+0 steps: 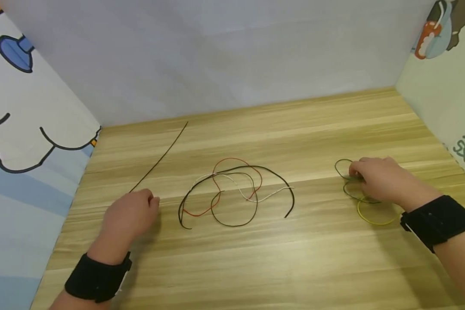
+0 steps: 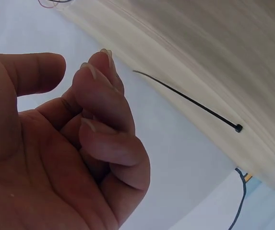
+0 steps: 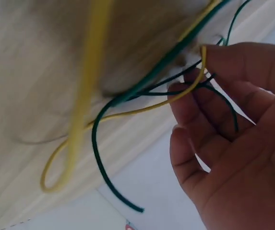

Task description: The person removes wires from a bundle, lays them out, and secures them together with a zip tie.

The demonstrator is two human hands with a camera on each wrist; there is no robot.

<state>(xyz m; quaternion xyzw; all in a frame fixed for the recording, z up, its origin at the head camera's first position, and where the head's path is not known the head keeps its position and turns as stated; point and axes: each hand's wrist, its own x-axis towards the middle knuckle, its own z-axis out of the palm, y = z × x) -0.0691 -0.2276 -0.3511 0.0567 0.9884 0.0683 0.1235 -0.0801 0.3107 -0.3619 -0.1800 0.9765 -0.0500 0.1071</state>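
Green wire [image 3: 168,60] lies right of the tangle of coloured wires [image 1: 236,168], pinched by the right hand [image 1: 383,178], with yellow wire [image 3: 88,72] across its fingers. Left of the tangle, the left hand [image 1: 129,215] curls loosely, thumb apart, near a black zip tie [image 2: 209,109].

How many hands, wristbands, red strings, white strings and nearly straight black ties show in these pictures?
Left hand and right hand: 2
Wristbands: 2
Red string: 1
White string: 1
Black tie: 1
Total: 7
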